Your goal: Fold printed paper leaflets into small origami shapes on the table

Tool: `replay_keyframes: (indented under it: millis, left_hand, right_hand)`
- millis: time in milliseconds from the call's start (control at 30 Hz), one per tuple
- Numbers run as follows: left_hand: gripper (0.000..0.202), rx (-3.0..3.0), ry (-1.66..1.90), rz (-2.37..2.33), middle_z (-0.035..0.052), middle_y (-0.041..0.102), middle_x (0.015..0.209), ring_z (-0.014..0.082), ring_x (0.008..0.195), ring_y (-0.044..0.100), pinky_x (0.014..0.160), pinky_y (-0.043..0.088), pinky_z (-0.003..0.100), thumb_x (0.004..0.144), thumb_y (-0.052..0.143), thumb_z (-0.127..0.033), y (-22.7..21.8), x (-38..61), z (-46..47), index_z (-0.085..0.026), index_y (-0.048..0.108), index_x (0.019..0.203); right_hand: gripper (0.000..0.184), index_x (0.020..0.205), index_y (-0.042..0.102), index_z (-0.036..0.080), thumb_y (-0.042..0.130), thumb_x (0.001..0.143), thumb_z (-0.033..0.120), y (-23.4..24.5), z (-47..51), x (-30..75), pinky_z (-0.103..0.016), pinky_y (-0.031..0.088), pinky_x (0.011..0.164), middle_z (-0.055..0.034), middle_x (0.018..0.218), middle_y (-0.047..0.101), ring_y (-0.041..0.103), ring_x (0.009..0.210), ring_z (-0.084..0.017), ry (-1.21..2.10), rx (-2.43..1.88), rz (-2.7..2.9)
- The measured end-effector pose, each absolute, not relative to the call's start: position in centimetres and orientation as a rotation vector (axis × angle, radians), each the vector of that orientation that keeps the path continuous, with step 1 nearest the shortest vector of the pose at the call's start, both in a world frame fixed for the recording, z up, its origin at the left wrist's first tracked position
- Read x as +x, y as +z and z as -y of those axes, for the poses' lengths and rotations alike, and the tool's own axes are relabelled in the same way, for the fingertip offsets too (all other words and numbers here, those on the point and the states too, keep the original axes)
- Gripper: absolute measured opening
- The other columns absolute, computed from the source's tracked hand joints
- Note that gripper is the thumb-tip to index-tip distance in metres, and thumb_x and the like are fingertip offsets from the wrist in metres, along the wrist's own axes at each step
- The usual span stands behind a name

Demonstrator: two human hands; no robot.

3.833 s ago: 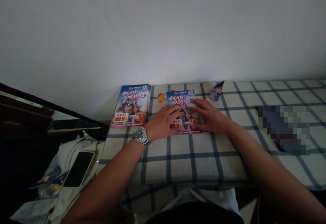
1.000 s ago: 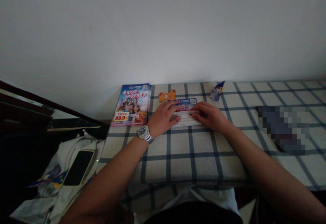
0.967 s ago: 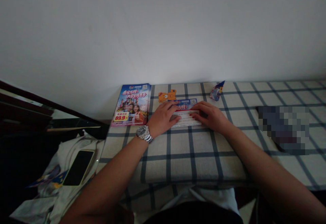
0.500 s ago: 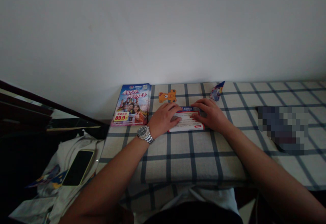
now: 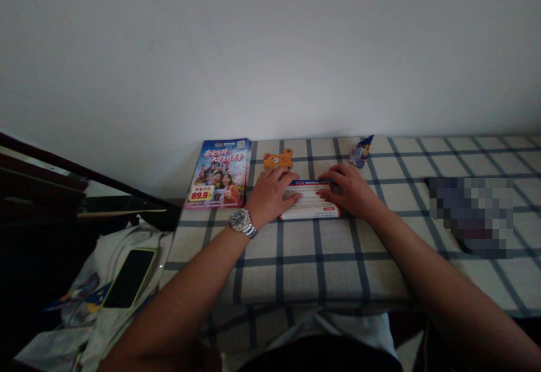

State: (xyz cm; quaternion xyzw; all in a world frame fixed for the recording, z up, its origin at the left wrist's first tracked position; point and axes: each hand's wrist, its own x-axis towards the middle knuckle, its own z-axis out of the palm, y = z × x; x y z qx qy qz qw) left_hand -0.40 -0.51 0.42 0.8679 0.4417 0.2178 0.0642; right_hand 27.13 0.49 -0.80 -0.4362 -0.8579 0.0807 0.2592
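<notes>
A printed flyer (image 5: 310, 206), white with a blue top band and red trim, lies on the checked tablecloth in front of me. My left hand (image 5: 270, 194), with a metal watch (image 5: 240, 221) on its wrist, grips its left side, the thumb on the print and the fingers curved towards the top edge. On the opposite side my right hand (image 5: 346, 191) holds it the same way. Both hands cover the flyer's side edges. Just beyond stands a teddy bear picture (image 5: 278, 160) on the cloth, and a small folded paper piece (image 5: 360, 152) sits behind my right hand.
A stack of colourful flyers (image 5: 220, 175) lies at the table's left end, against the wall (image 5: 270, 51). To the right is a dark blurred-out object (image 5: 465, 214). Below left, a phone (image 5: 129, 278) rests on a pale cloth or bag (image 5: 110, 248).
Almost nothing differs. My hands keep their places, and the flyer between them appears to have shifted or settled very slightly towards me.
</notes>
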Motion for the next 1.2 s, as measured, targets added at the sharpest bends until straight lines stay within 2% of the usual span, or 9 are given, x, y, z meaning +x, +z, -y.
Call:
replay_keyframes:
  millis: [567,867,1200]
  left_hand:
    - [0.039,2.604,0.631,-1.446,0.0096,0.064,0.120,0.0325,0.115,0.059,0.098,0.049,0.052,0.095,0.071,-0.045,0.7,-0.2,0.5,-0.024,0.065,0.127]
    - [0.037,2.635,0.561,-1.491,0.0093,0.065,0.120,0.0341,0.113,0.060,0.094,0.048,0.053,0.092,0.072,-0.040,1.3,-0.7,0.8,-0.026,0.066,0.125]
    - [0.039,2.577,0.521,-1.520,0.0070,0.064,0.122,0.0317,0.116,0.059,0.098,0.047,0.050,0.093,0.072,-0.041,1.3,-0.7,0.7,-0.027,0.065,0.128]
  right_hand:
    - [0.022,0.105,0.070,0.023,0.074,0.092,0.040,-0.6,-0.6,27.1,-0.053,0.055,0.091,-0.0112,0.104,0.064,0.062,0.101,-0.033,0.205,-1.251,2.280]
    - [0.022,0.103,0.069,0.023,0.075,0.090,0.039,-0.7,-0.6,27.1,-0.051,0.054,0.092,-0.0106,0.104,0.064,0.062,0.101,-0.032,0.223,-1.286,2.282]
    - [0.021,0.103,0.069,0.022,0.074,0.091,0.038,-0.5,-0.6,27.2,-0.049,0.053,0.092,-0.0102,0.104,0.063,0.062,0.101,-0.031,0.256,-1.297,2.285]
